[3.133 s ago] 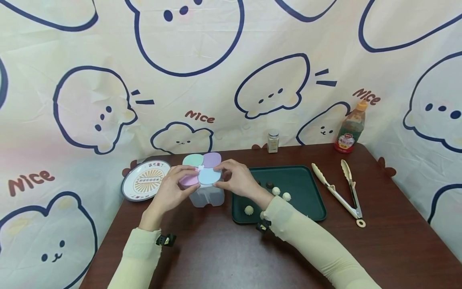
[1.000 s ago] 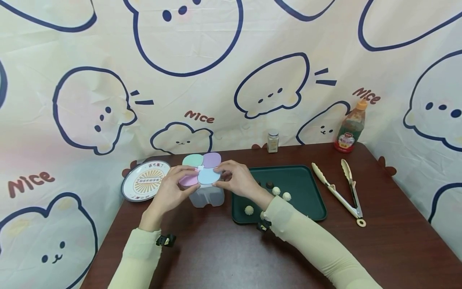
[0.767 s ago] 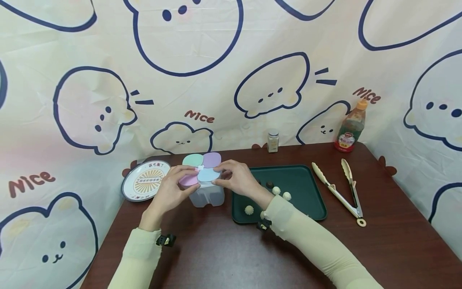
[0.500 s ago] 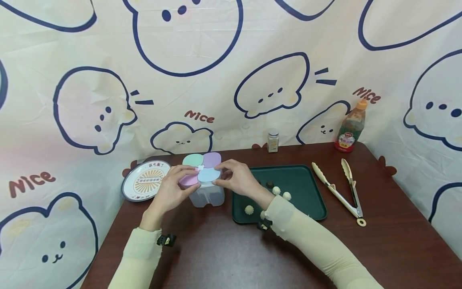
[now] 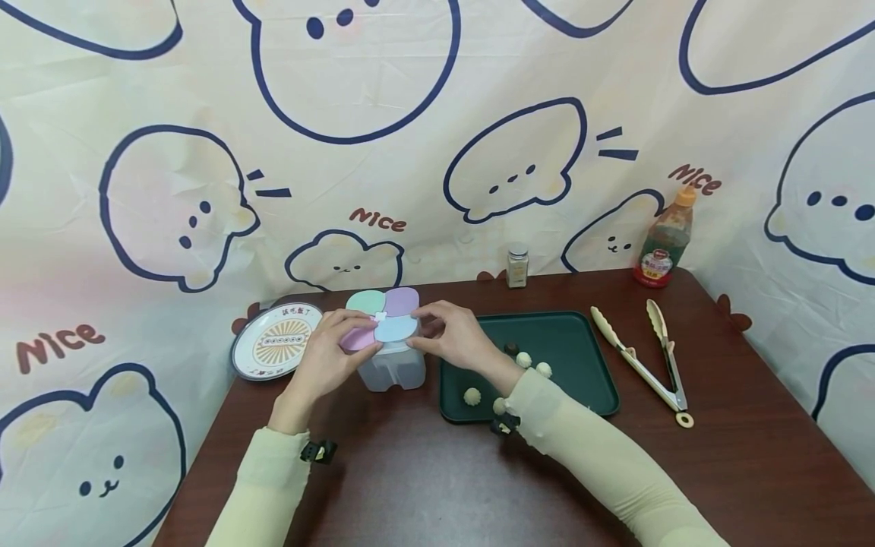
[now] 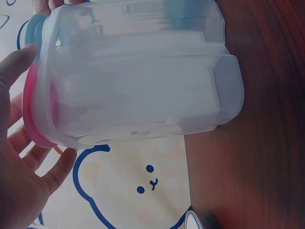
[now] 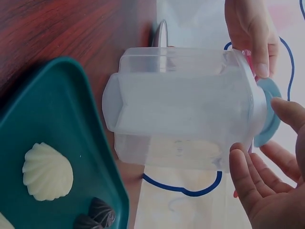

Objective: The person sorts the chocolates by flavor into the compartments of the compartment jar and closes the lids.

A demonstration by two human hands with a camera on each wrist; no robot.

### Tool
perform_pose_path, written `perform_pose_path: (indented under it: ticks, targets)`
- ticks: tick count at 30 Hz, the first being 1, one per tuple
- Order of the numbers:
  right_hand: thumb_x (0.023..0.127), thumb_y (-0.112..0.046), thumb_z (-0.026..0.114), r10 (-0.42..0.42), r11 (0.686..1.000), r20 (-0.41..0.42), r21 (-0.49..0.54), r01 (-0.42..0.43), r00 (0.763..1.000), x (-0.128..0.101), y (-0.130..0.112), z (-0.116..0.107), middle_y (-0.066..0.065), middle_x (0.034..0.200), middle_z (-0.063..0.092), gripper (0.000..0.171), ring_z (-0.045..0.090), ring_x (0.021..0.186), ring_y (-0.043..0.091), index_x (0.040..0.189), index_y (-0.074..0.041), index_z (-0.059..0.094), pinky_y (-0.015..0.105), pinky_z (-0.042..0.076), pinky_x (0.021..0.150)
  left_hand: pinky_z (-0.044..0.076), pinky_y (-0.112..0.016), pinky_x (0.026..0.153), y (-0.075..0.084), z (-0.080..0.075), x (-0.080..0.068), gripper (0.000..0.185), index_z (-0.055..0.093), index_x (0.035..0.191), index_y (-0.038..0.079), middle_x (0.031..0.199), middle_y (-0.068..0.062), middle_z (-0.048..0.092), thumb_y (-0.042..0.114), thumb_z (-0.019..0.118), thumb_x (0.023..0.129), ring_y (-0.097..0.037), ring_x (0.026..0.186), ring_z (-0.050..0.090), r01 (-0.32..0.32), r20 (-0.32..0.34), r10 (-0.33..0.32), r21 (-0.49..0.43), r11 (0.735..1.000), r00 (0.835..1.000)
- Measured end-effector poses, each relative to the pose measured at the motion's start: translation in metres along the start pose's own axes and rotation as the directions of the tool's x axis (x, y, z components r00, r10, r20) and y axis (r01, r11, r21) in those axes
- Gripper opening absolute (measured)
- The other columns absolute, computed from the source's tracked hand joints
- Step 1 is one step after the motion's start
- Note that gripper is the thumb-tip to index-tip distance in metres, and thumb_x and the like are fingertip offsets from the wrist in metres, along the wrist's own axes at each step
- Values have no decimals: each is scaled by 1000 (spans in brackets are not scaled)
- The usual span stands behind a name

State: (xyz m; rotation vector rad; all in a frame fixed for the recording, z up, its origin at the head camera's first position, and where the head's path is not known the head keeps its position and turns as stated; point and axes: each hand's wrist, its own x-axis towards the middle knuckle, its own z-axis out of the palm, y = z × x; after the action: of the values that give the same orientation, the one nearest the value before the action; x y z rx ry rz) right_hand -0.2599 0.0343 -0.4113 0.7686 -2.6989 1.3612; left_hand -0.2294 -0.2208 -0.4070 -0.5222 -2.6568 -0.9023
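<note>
A translucent plastic storage container [image 5: 391,372] stands upright on the table, its flower-shaped lid made of green, purple, pink and blue flaps. My left hand [image 5: 326,357] grips the lid's near left side; its fingers reach over the pink flap [image 5: 357,340] and its thumb lies at the front edge. On the other side, my right hand [image 5: 454,338] has thumb and fingers at the rim of the blue flap [image 5: 396,329]. In the right wrist view, the right thumb touches that flap's edge while the other fingers sit near the container's corner. All visible flaps look closed.
A dark green tray [image 5: 570,334] with several white and dark shell-shaped pieces lies right of the container, under my right forearm. Tongs [image 5: 673,372] lie spread at the right. A round plate [image 5: 256,357], a small spice jar [image 5: 517,266] and a sauce bottle [image 5: 663,243] stand along the back.
Both hands have shifted very slightly to the right, the right hand's fingertips easing a little off the blue flap. The container and other things stay where they were.
</note>
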Motion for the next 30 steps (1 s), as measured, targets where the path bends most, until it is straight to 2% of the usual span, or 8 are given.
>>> perform_pose_path:
  ticks: [7, 12, 18, 23, 30]
  targets:
    - [85, -38, 79, 31, 999, -1, 11, -31, 1000, -1, 5, -6, 7, 127, 65, 49, 68, 96, 16, 130, -23, 64, 27, 56, 68, 40, -52, 101, 0, 0, 1, 35, 73, 116, 21, 127, -2, 63, 35, 79, 85, -24, 122, 47, 33, 11, -33, -5, 999, 999]
    - [86, -40, 78, 26, 1000, 3, 10, -26, 1000, -2, 8, -12, 9, 128, 65, 50, 69, 99, 21, 130, -22, 64, 28, 56, 68, 40, -52, 101, 1, 0, 1, 33, 73, 116, 22, 127, -1, 63, 36, 78, 87, -23, 122, 47, 48, 16, -48, -22, 999, 999]
    - [88, -39, 75, 22, 1000, -13, 0, -22, 1000, -5, 15, -19, 3, 125, 66, 47, 69, 100, 18, 130, -21, 64, 26, 55, 67, 40, -50, 100, -1, 1, 2, 30, 73, 115, 20, 124, -1, 65, 35, 74, 90, -23, 121, 48, 25, -4, -25, -33, 999, 1000]
    - [89, -38, 75, 30, 1000, -39, 8, -30, 999, -10, 21, -27, 1, 127, 67, 44, 69, 98, 14, 129, -24, 64, 29, 55, 72, 40, -49, 100, -2, 1, 3, 28, 73, 115, 18, 122, -2, 67, 35, 71, 92, -23, 120, 50, 5, -19, -6, -43, 999, 1000]
    - [90, -39, 74, 22, 1000, -104, 12, -21, 994, -16, 26, -38, -4, 118, 69, 39, 68, 94, 12, 126, -26, 66, 35, 55, 78, 40, -49, 101, -1, 0, 3, 29, 73, 115, 17, 120, -1, 67, 36, 67, 95, -22, 120, 50, 29, -20, -30, -55, 998, 999]
